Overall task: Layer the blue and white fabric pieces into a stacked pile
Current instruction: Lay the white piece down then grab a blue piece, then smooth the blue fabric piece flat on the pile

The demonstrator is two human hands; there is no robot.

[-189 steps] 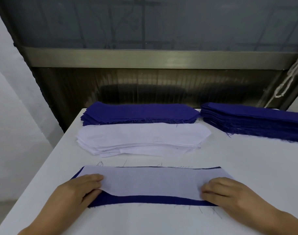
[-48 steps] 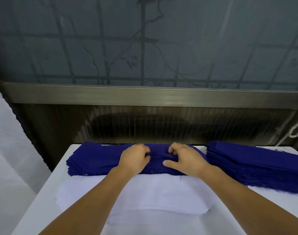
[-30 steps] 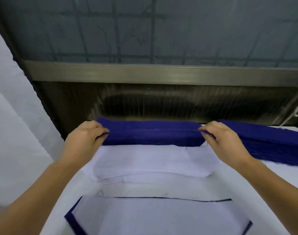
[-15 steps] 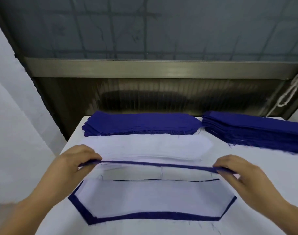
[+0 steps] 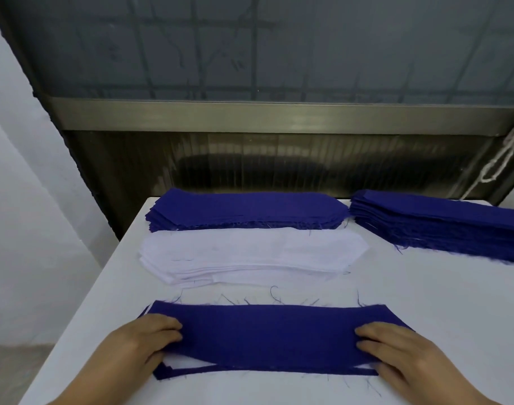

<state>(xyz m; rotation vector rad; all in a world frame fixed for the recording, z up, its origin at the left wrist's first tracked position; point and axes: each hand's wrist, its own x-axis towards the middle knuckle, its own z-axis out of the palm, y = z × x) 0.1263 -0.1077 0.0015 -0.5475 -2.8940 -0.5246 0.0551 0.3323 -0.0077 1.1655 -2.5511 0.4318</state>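
**Third layer down, plenty still to stack**

At the table's [image 5: 425, 317] near edge, the left hand [image 5: 138, 343] and right hand [image 5: 396, 349] press flat, fingers spread, on a blue piece [image 5: 264, 334] topping the layered pile; white slivers peek beneath. The white stack [image 5: 249, 252] and blue stack [image 5: 247, 210] toward the far edge look barely touched.

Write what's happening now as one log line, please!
step: flattening top blue fabric piece | left hand: flat on its left end | right hand: flat on right end | next supply: white fabric stack

Bare left hand [image 5: 138, 346], right hand [image 5: 396, 350]; forearms unsleeved, no jewellery.
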